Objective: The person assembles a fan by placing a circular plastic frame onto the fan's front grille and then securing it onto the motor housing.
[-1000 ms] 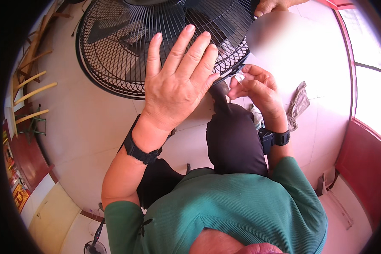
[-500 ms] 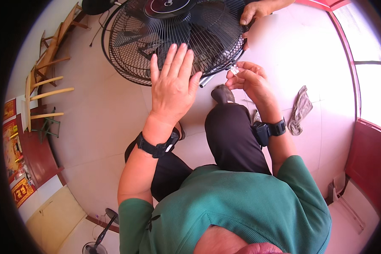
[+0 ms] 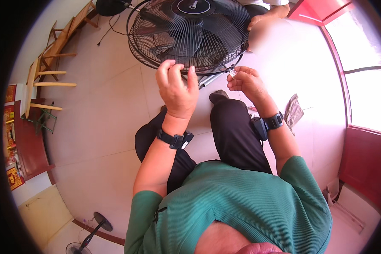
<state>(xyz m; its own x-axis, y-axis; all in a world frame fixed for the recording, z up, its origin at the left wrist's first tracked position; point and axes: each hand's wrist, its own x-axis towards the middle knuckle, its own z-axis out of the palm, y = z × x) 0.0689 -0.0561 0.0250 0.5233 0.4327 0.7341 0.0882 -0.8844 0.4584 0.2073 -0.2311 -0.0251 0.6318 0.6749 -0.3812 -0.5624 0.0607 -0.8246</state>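
A black floor fan's round wire guard (image 3: 199, 46) tilts toward me at the top of the view, its blades showing through the wires. My left hand (image 3: 176, 91) is at the guard's near rim, fingers apart and bent, holding nothing; whether the fingertips touch the wires I cannot tell. My right hand (image 3: 249, 84) pinches a small clear piece (image 3: 232, 73) between thumb and fingers, close to the rim's near right edge. Its exact kind is too small to make out. Across the fan, another person's hand (image 3: 255, 22) is by the guard's far right side.
Grey metal tubes (image 3: 207, 79) show below the guard. A crumpled grey cloth (image 3: 294, 111) lies on the tiled floor at right. Wooden benches (image 3: 51, 63) line the left wall. A second, smaller fan (image 3: 93, 233) is at lower left, and a red-framed glass door (image 3: 360, 72) at right.
The fan appears farther right in view. My left hand, flat over the guard before, has drawn back to its near rim with fingers bent. My right hand keeps its pinch on the clear piece.
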